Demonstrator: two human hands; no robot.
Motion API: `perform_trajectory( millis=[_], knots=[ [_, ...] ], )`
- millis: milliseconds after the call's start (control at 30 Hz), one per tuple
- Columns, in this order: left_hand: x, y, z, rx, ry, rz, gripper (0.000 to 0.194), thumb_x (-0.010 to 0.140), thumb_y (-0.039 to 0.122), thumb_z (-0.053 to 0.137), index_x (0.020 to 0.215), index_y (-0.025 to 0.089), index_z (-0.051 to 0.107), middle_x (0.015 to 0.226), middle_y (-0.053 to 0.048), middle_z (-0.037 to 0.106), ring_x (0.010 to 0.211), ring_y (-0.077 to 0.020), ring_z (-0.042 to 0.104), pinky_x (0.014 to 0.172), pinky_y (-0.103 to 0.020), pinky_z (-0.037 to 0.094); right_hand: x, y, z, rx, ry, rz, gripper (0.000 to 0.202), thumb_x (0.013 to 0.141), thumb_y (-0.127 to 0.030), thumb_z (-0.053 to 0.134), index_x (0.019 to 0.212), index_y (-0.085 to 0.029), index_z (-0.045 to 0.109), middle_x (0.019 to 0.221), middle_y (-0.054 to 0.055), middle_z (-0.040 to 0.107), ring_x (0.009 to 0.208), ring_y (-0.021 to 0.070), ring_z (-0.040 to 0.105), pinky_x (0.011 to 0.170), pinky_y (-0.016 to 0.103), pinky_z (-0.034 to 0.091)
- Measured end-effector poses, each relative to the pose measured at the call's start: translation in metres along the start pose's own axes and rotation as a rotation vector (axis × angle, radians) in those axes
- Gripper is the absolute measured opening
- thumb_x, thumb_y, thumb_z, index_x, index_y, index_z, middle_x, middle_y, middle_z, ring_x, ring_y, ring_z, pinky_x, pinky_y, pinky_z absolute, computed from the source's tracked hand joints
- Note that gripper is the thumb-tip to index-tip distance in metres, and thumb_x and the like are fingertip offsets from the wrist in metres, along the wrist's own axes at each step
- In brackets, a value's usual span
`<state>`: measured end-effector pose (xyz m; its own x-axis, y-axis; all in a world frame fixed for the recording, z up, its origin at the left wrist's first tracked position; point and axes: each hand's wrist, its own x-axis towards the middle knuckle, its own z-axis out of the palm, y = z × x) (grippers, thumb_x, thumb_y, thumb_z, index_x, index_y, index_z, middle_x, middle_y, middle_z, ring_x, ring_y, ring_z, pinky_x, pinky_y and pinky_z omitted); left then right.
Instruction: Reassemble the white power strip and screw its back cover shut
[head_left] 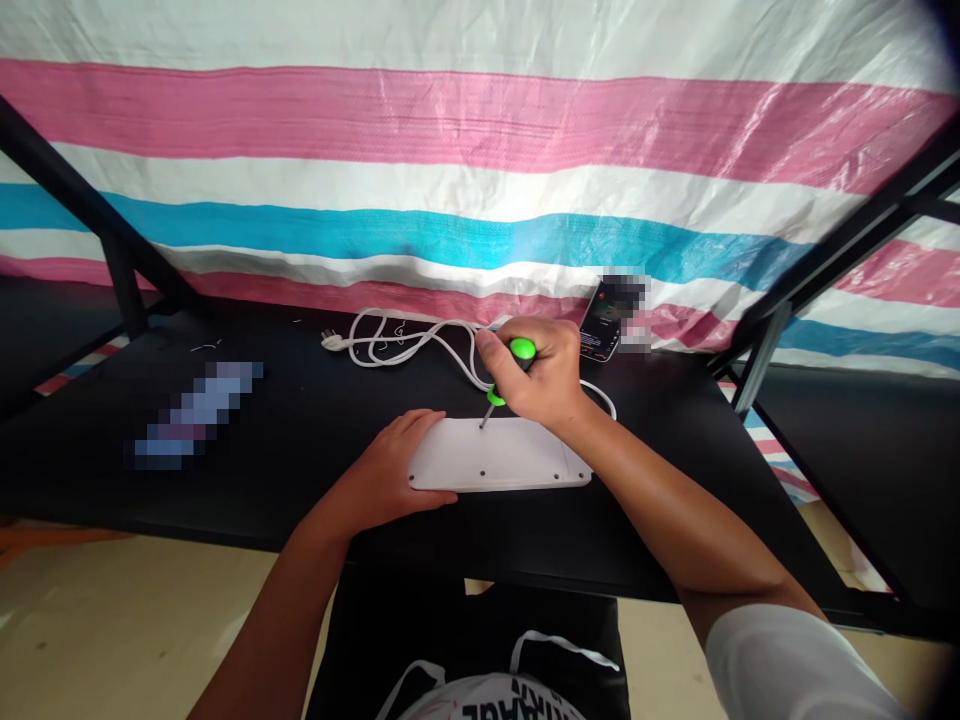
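Observation:
A white power strip (517, 455) lies with its screw-holed back facing up on the black table. Around its left end my left hand (397, 460) is wrapped, fingers on the far edge and thumb along the near edge. My right hand (544, 370) grips a screwdriver (523, 349) with a green and black handle, held tilted. Its metal tip meets a hole near the strip's far edge. Several other screw holes run along the near edge. A white cord (420, 345) with a plug (335, 341) lies looped behind the strip, partly hidden by my right hand.
A phone (600, 325) leans against the striped plastic sheet (420, 240) at the back. A blurred-out item (199, 415) lies on the table (300, 430) at left. Black metal frame bars (817, 265) slope up on both sides.

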<state>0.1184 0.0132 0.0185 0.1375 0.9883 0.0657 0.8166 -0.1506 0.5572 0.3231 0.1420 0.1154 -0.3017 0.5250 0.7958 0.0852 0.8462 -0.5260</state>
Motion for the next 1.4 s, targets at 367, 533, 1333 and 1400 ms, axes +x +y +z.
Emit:
perform_trajectory(
  millis=[367, 533, 1333, 1400],
  knots=[
    [0.0, 0.004, -0.001, 0.014, 0.006, 0.004, 0.096, 0.077, 0.06, 0.083, 0.155, 0.025, 0.038, 0.158, -0.012, 0.04, 0.147, -0.0357, 0.041, 0.124, -0.051, 0.037, 0.001, -0.001, -0.004, -0.049, -0.042, 0.027, 0.048, 0.096, -0.045, 0.061, 0.056, -0.02, 0.057, 0.049, -0.003, 0.048, 0.048, 0.0089, 0.04, 0.052, 0.029, 0.032],
    [0.001, 0.003, 0.0, 0.013, 0.007, 0.012, 0.098, 0.077, 0.062, 0.082, 0.156, 0.026, 0.036, 0.158, -0.012, 0.041, 0.147, -0.0362, 0.04, 0.124, -0.052, 0.037, 0.002, 0.003, -0.003, -0.029, -0.021, 0.04, 0.045, 0.095, -0.042, 0.063, 0.056, -0.02, 0.057, 0.048, -0.004, 0.045, 0.048, 0.0087, 0.038, 0.052, 0.029, 0.031],
    [0.001, 0.005, -0.002, 0.004, -0.001, 0.005, 0.096, 0.077, 0.059, 0.083, 0.155, 0.026, 0.037, 0.158, -0.012, 0.04, 0.148, -0.0367, 0.039, 0.124, -0.053, 0.035, 0.001, -0.007, 0.019, 0.884, -0.246, 0.453, 0.055, 0.078, -0.053, 0.085, 0.09, -0.027, 0.039, 0.069, -0.01, 0.051, 0.054, 0.0068, 0.043, 0.051, 0.023, 0.041],
    [0.001, 0.005, -0.002, 0.008, 0.004, 0.011, 0.095, 0.077, 0.058, 0.084, 0.154, 0.026, 0.038, 0.158, -0.012, 0.041, 0.147, -0.0365, 0.04, 0.124, -0.053, 0.036, 0.003, -0.004, 0.017, 0.889, -0.279, 0.462, 0.043, 0.087, -0.056, 0.075, 0.095, -0.026, 0.046, 0.073, -0.007, 0.051, 0.059, 0.0076, 0.046, 0.053, 0.023, 0.042]
  ],
)
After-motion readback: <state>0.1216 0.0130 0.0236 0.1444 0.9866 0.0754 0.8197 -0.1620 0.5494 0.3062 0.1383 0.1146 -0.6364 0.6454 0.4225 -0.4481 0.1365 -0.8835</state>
